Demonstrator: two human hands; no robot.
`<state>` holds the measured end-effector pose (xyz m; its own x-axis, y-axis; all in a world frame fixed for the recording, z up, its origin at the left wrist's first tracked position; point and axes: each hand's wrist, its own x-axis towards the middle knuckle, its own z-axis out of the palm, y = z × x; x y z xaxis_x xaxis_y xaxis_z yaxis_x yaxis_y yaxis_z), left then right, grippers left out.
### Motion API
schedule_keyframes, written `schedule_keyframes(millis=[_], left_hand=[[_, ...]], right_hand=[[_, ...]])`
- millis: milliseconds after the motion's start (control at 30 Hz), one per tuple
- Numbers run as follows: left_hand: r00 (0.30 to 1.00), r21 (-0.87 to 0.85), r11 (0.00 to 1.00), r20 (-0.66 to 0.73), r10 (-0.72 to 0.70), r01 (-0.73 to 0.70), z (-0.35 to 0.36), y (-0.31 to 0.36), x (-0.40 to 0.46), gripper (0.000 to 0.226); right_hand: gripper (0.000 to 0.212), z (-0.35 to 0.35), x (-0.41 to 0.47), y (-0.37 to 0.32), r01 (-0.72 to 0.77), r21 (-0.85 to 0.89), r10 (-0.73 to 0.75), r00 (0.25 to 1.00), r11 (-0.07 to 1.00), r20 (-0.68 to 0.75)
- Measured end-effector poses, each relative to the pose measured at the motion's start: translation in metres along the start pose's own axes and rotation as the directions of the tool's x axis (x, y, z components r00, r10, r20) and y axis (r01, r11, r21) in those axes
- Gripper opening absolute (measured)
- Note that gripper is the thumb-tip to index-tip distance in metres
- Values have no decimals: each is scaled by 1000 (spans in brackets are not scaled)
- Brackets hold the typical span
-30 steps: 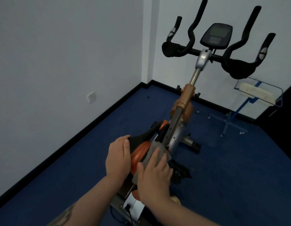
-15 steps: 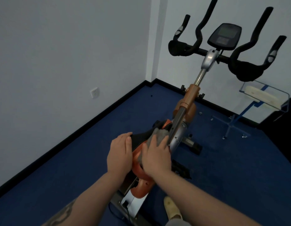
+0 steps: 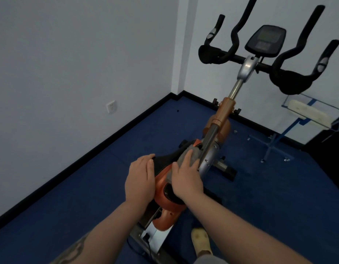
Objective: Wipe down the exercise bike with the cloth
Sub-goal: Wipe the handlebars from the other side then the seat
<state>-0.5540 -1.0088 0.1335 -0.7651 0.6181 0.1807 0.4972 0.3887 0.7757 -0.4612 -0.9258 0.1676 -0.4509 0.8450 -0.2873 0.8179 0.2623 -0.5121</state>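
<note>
Blue floor point(image 3: 88, 187) lies open toward nine o'clock; the frame post point(image 3: 209, 139) blocks twelve, a clear stand point(image 3: 275, 138) two.

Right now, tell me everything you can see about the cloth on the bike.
The cloth is grey, soft and crumpled, apparently fabric. It lies bunched on the exercise bike, over the orange housing and against the dark sloping post. The right hand presses flat on it with fairly straight fingers, hiding much of it. The left hand rests beside it, apparently not touching.
</note>
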Motion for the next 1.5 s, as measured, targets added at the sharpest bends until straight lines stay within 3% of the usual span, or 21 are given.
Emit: schedule_keyframes(millis=[67,167,267,433,633,833,933,1067,1133,1200,1233,1300,1367,1433,1500], left_hand=[[999,-28,999,2,-38,38,1,4,-1,38],[982,-114,975,8,-189,189,3,14,6,35],[944,-62,943,-23,-330,328,11,21,16,33],[935,6,957,-217,-282,290,20,21,7,35],[921,-24,959,-271,-280,284,22,24,5,29],[914,-9,946,-255,-315,323,22,26,6,26],[909,15,936,-245,-338,352,21,28,5,31],[887,-12,922,-268,-375,387,21,28,6,30],[883,-17,915,-256,-394,403,20,29,7,30],[878,-15,908,-249,-408,418,20,29,7,31],[875,-11,904,-249,-416,427,20,29,8,30],[872,0,900,-247,-423,437,20,28,7,29],[865,-7,896,-258,-430,443,20,27,6,28],[858,-14,893,-271,-436,449,20,27,6,27],[855,-1,891,-279,-436,454,21,27,6,27]], right_hand=[[74,3,-2,2,-30,36,30,999,999,-14],[80,26,-42,12,87,-64,-92,991,994,-94],[80,31,-40,14,99,-125,-114,987,987,-115],[78,-3,26,-6,-76,108,82,996,991,-45],[75,22,-6,20,77,24,-76,996,997,-46],[69,-17,77,5,-30,242,58,992,970,-108],[69,-16,75,20,60,103,-55,997,993,-57],[73,-2,43,50,418,-248,-420,906,874,47],[70,-21,67,53,556,-307,-559,825,772,87],[53,-42,105,53,674,-301,-683,725,675,89],[43,-52,122,51,706,-320,-705,695,632,140],[32,-62,141,47,692,-284,-658,721,664,217],[27,-60,137,38,674,-332,-656,732,660,182],[19,-50,113,29,749,-348,-731,648,563,212],[26,-43,95,29,843,-240,-815,531,481,232]])
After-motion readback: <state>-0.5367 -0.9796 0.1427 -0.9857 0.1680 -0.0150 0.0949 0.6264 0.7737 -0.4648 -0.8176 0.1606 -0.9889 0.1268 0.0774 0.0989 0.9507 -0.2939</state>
